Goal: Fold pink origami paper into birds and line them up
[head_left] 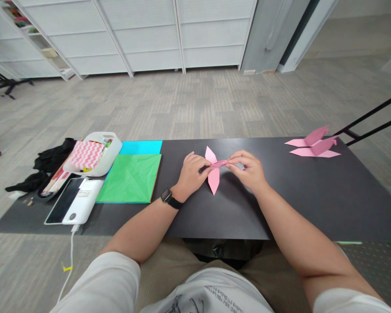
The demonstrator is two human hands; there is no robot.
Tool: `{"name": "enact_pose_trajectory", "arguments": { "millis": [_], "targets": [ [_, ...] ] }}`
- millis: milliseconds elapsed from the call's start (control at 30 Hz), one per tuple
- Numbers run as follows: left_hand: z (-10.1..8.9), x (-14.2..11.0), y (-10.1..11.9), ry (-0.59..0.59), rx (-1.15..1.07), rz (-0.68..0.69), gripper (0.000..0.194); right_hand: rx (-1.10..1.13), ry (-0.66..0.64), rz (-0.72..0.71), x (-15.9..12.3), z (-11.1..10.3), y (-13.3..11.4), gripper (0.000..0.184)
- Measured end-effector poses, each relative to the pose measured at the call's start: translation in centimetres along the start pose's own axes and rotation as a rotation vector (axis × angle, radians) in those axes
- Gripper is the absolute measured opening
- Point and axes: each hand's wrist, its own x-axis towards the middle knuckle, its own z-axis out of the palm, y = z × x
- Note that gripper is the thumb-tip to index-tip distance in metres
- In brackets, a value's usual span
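A pink origami crane (214, 179) with two pointed wings spread is held between my hands, over the middle of the dark table. My left hand (194, 171) pinches one end of its narrow folded body, thumb against fingers. At the opposite end, my right hand (247, 168) grips the other tip with thumb and forefinger. The fingertips partly cover both ends of the body. A black watch (170, 198) is on my left wrist.
Pink folded cranes (321, 148) stand at the table's far right. Left of my hands lie green paper sheets (133, 178), with blue paper (142, 147) behind. Further left are a white basket (113, 150), a phone and white power bank (84, 202), a cable (71, 256) and black cloth (54, 154).
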Motion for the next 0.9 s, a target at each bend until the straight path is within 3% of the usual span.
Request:
{"name": "enact_pose_trajectory", "arguments": {
  "millis": [67,200,433,900],
  "targets": [
    [0.0,0.0,0.0,-0.007,0.002,-0.007,0.017,0.011,-0.032,0.012,0.0,0.0,0.2,0.012],
    [-0.1,-0.1,0.1,0.027,-0.023,-0.012,0.017,0.017,-0.142,0.034,-0.1,0.5,0.6,0.036],
    [-0.3,0.0,0.3,0.009,-0.070,0.009,0.017,-0.121,-0.136,-0.037,-0.6,0.9,1.3,0.004],
    [1.0,-0.2,-1.7,-0.280,0.079,-0.074,0.011,-0.469,-0.403,0.098,-1.6,1.7,3.4,0.009]
  ]
}}
